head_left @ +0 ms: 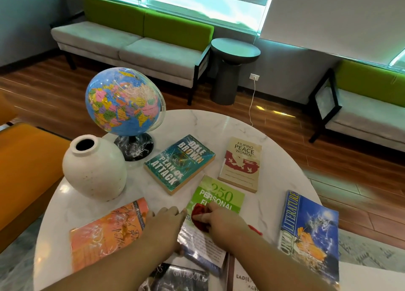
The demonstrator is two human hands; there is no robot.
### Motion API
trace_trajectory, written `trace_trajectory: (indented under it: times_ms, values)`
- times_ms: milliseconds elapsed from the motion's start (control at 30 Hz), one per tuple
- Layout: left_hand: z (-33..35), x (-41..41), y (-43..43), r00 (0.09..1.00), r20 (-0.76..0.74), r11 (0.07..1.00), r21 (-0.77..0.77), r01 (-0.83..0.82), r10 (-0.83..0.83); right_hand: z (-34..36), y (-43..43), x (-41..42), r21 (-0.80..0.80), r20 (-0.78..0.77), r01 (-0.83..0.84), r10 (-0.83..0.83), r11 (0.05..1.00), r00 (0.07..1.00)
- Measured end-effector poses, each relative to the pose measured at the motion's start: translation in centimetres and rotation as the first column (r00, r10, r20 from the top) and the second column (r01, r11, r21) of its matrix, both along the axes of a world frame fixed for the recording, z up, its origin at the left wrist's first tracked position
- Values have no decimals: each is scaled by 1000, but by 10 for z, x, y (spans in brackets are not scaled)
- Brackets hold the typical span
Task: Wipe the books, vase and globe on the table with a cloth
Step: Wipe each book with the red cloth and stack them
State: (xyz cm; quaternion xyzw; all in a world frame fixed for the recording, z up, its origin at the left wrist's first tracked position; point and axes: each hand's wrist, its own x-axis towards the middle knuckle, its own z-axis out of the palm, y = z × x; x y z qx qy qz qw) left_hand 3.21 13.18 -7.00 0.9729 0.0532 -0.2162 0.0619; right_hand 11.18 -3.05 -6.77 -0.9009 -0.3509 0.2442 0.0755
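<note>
The green book lies toward the front of the round marble table, directly under both hands. The right hand comes in from the lower right, with its forearm slanting over the table's near edge. Its fingers are curled round a bunched red cloth, which is pressed onto the middle of the book's cover. A thin strip of the cloth shows beside the wrist. The left hand lies just beside it, palm down and holding nothing. Its fingers are straight and close together, with the tips at the book's left edge. This hand fills the gap between the green book and the orange book to its left. Whether its thumb hooks under the cover I cannot tell.

Beyond the hands, a teal paperback and a cream book lie flat, side by side and apart. A blue literature book lies to the right of the right forearm, at the table's rim. A dark book and a white book lie at the near edge, partly hidden by the forearms. The pale vase stands upright at the left. The globe stands behind it on a black stand whose base is just beside the vase.
</note>
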Motion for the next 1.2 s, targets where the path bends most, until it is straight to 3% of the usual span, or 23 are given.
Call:
trace_trajectory:
  times_ms: [167,233,300,433,500,600,767,933,1100,1200]
  values:
    - [0,-4,2,999,27,1000,-24,-17,18,-3,-6,-5,-23,-129,-57,54,998,990]
    - [0,-4,3,999,36,999,-34,-17,18,2,-7,4,-23,-93,32,-34,999,995]
    - [-1,-4,4,999,42,999,-35,-22,23,5,-1,-3,0,-24,14,-14,1000,1000]
    - [-5,-5,4,998,60,999,-40,-26,28,3,-7,-30,18,-54,-211,212,977,976]
    - [-5,-6,5,997,77,999,-44,-26,29,6,-16,-20,-7,-100,-126,125,992,987]
    - [-4,-10,4,994,101,998,-53,-45,50,3,-21,-9,39,-36,17,-16,999,999]
    - [-3,-18,4,986,136,995,-58,-87,94,-4,-19,-39,71,22,-279,278,958,960]
    - [-5,-24,8,981,146,987,-112,-111,127,-5,-28,-17,39,79,-85,82,996,994]
    - [-3,-24,12,980,147,987,-110,-121,136,3,-9,-41,62,54,-341,338,938,940]
    - [-4,-24,12,980,141,985,-123,-122,139,-7,-10,-21,51,120,-225,218,973,969]
